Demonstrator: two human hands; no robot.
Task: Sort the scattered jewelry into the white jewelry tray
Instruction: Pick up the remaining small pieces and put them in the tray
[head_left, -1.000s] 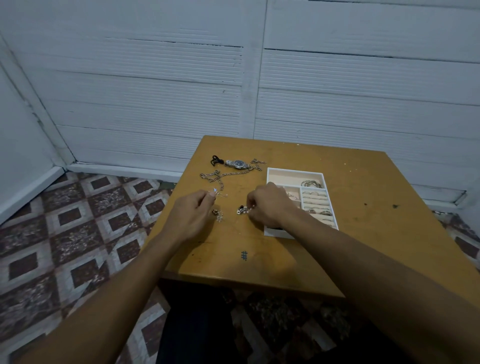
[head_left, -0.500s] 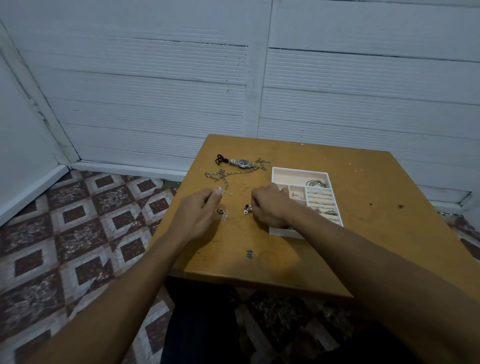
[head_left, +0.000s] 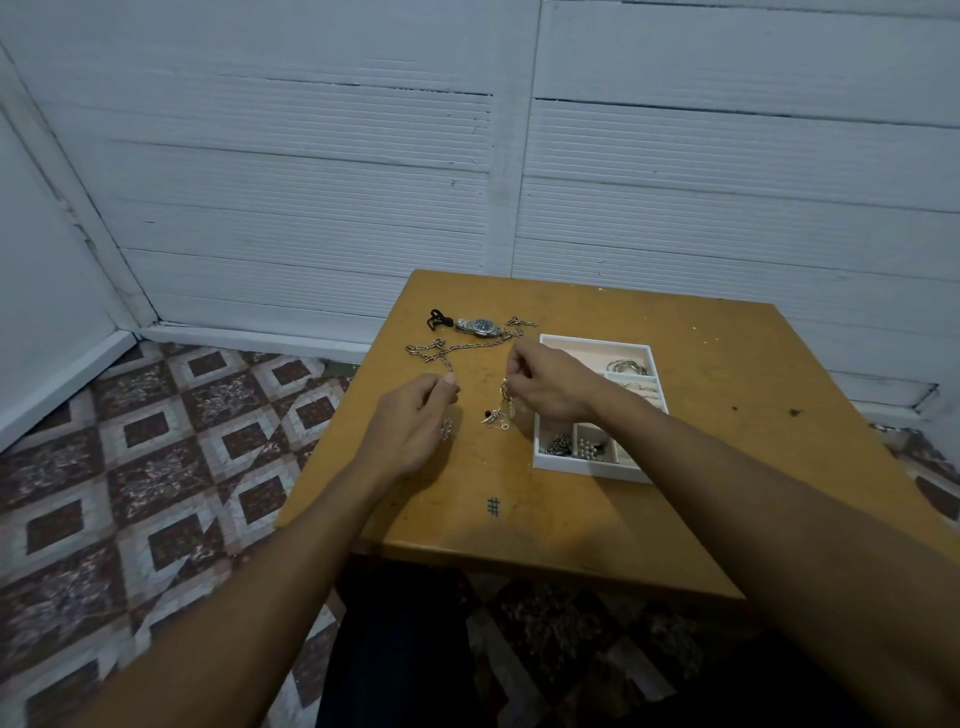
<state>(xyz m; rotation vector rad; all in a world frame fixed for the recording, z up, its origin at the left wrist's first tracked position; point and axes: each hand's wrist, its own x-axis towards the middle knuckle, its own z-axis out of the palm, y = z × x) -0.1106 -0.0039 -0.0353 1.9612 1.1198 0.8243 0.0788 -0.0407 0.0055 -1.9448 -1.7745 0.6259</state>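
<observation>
The white jewelry tray (head_left: 592, 462) sits on the wooden table, with rings, bangles and beads in its compartments. My right hand (head_left: 550, 387) is raised just left of the tray, pinching a dangling cluster of small earrings (head_left: 503, 410) whose lower end touches the table. My left hand (head_left: 415, 421) rests on the table with fingertips pinched together; a small silver piece (head_left: 445, 429) lies by its fingers. Farther back lie a silver chain (head_left: 447, 351), a wristwatch (head_left: 480, 326) and a black clip (head_left: 438, 318).
The wooden table (head_left: 727, 467) has a pen mark (head_left: 493, 507) near its front edge. White slatted walls stand behind it, and patterned floor tiles (head_left: 156, 441) spread to the left. My dark-clothed lap is under the front edge.
My right hand has lifted off the table with the earring cluster, uncovering the tray's near compartments. My left hand has barely moved.
</observation>
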